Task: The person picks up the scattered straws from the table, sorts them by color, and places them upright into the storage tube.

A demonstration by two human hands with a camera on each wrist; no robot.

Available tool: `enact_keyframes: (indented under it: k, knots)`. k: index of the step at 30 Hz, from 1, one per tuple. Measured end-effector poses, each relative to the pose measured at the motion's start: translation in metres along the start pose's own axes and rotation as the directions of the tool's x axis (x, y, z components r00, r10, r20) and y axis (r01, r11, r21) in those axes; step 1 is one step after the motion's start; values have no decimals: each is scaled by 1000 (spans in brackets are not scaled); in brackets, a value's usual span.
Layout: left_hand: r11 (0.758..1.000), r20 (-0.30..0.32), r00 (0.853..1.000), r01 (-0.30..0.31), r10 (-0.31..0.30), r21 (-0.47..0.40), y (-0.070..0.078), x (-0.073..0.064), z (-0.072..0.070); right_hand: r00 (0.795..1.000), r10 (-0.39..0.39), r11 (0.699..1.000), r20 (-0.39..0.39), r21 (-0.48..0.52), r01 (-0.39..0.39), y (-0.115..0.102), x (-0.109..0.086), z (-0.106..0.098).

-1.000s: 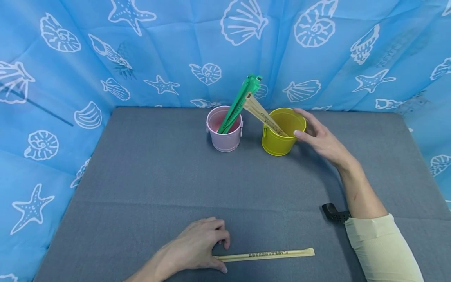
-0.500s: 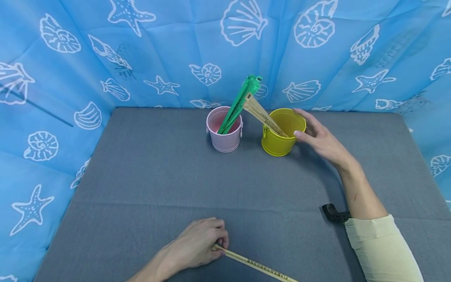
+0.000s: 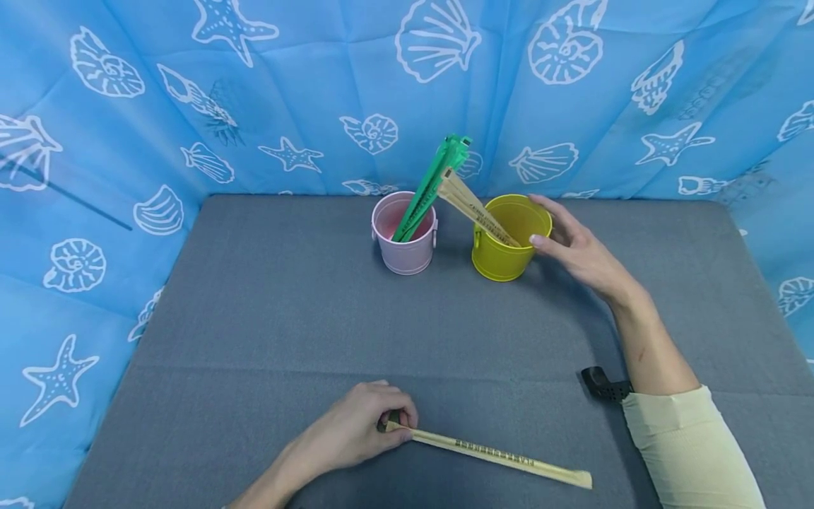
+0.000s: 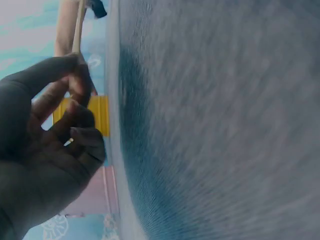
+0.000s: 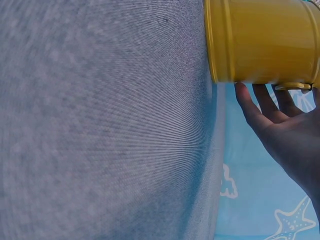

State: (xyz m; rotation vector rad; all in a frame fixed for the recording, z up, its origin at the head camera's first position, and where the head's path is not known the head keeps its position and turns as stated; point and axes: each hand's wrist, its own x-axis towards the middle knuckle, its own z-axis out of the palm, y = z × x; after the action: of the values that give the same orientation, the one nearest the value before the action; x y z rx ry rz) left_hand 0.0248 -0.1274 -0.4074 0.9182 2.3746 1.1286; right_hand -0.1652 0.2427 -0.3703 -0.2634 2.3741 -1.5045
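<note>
My left hand (image 3: 356,428) pinches one end of a tan paper-wrapped straw (image 3: 502,458) between thumb and fingers, low over the near part of the table. The straw slants away to the right, its printed side showing. In the left wrist view the straw (image 4: 78,27) sticks out past the fingertips. At the back, my right hand (image 3: 588,258) holds the right side of a yellow bucket (image 3: 502,264), thumb at the rim. The right wrist view shows its fingertips against the bucket wall (image 5: 265,40). Several tan wrapped straws (image 3: 473,207) lean leftward out of this bucket.
Left of the yellow bucket stands a pink bucket (image 3: 407,259) with green wrapped straws (image 3: 425,194) tilted to the right. A blue shell-print curtain (image 3: 286,92) hangs behind the grey table (image 3: 267,304). The black wrist camera (image 3: 600,384) sits by the right sleeve.
My left hand has closed its fingers on the straw's left end and moved slightly up. The straw's far end swung toward the front edge, then partly back. My right hand stays put.
</note>
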Motion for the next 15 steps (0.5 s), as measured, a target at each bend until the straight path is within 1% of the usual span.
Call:
enact_keyframes:
  k: [4,9,15]
  knots:
    - [998,-54,999,-5,2,-61,2,4,-7,1000,-4,1000,3,4,4,0,1,0]
    - [995,-120,992,-55,45,-85,4,9,-14,1000,-13,1000,9,8,13,0,1,0]
    - [987,-164,983,-101,81,-121,7,17,-22,1000,-15,1000,3,20,15,1,0,0]
